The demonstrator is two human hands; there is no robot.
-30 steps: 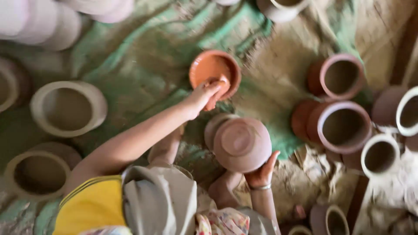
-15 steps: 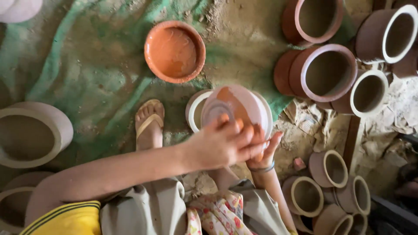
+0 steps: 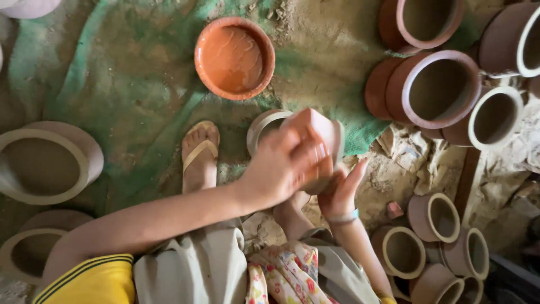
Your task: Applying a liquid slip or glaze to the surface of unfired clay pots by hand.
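A small reddish clay pot (image 3: 325, 130) is tilted on its side in front of my knees, over a pale ring-shaped base (image 3: 262, 127). My left hand (image 3: 281, 166) lies over the pot's near side with curled fingers pressed on its surface. My right hand (image 3: 341, 191), with a pale bangle at the wrist, cups the pot from below on the right. An orange bowl (image 3: 234, 56) with wet orange slip inside sits on the ground beyond the pot.
My sandalled foot (image 3: 199, 155) rests on a green cloth (image 3: 112, 84). Large brown pots (image 3: 439, 90) stand at the right, small ones (image 3: 433, 217) at lower right, and pale wide pots (image 3: 42, 163) at the left. Sandy ground lies between them.
My left hand left the orange bowl and came back onto the pot, sliding over its surface. The pot has tipped further onto its side in my right hand.
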